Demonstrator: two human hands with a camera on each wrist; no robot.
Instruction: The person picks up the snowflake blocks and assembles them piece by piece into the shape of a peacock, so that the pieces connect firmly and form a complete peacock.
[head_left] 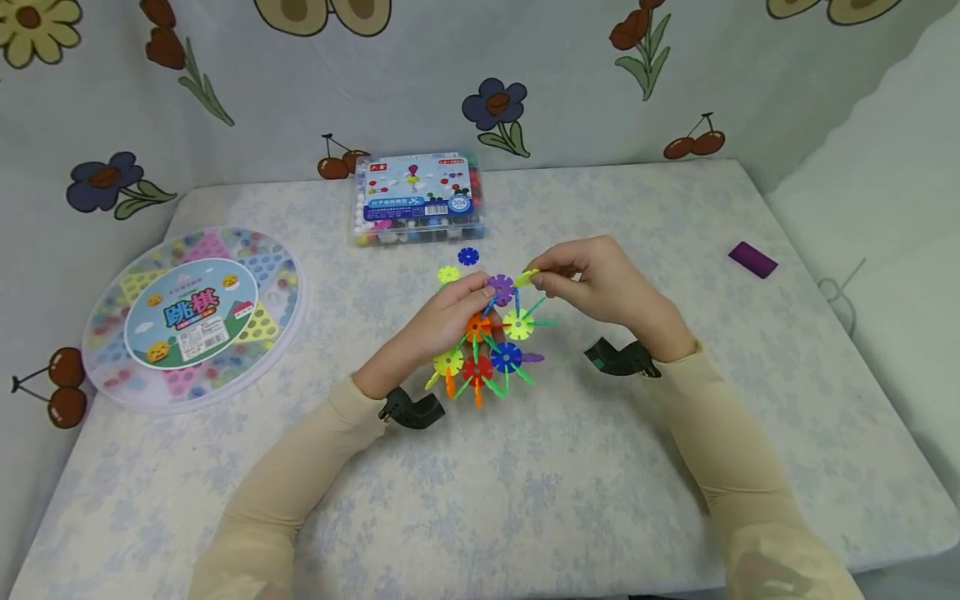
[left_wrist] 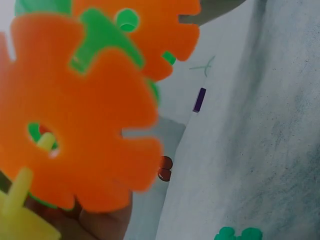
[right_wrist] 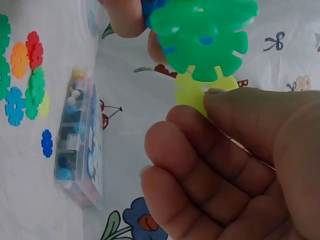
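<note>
My left hand [head_left: 442, 321] grips a cluster of slotted plastic snowflake discs [head_left: 477, 367] joined edge to edge in red, orange, blue, yellow, green and purple. Its thumb lies by the purple disc [head_left: 501, 289] at the top. From the right, my right hand [head_left: 600, 279] pinches a yellow snowflake disc [right_wrist: 192, 92] between thumb and fingers. In the right wrist view that disc's edge meets a green disc [right_wrist: 220, 52] of the cluster. Close to the left wrist camera, an orange disc [left_wrist: 100, 115] covers much of the left hand.
Loose discs lie behind the cluster, among them a blue one [head_left: 468, 256] and a yellow-green one [head_left: 447, 274]. Farther back stands a clear box of beads [head_left: 420, 200]. A round board-game case [head_left: 281, 350] lies at left, a purple block [head_left: 752, 260] at far right.
</note>
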